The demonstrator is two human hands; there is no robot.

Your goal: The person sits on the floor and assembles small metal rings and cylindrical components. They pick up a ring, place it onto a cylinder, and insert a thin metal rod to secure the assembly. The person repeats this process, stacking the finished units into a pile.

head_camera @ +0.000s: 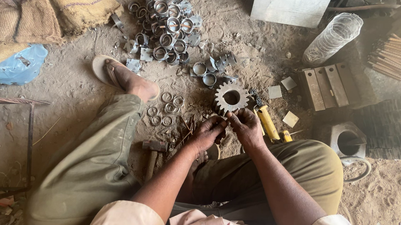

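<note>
- Far left, 10 o'clock from the hands: burlap sacks (44, 5) piled up, blue plastic bag (20, 66) just below them on the dirt.
- Lower left: a thin metal frame (29, 148) standing on the ground.
- 11 o'clock: I see a heap of short metal ring sleeves (166, 24), with a few more strays trailing toward the gear.
- Sandalled foot (126, 78) sits below that heap; small wire rings (166, 108) lie just beside it, at its 4 o'clock.
- Hammer (153, 146) lies at 8 o'clock of the left hand, near it, not touched.
- Left hand (208, 132): fingers curled narrow, tips meeting the right hand's; something small seems pinched between them, I can't tell what.
- Toothed gear (230, 97) at 12 o'clock, on the ground, its lower teeth touching the fingertips of the right hand.
- Right hand (246, 127): fingers bent in close, thumb toward the left hand, tips at the gear's lower edge.
- Yellow-handled tool (267, 122) just beside the right hand, 2 o'clock.
- Further right: flat metal bars (325, 83) in a row, a coil of wire mesh (332, 37) at 1 o'clock, bundle of rods (394, 57) at far right.
</note>
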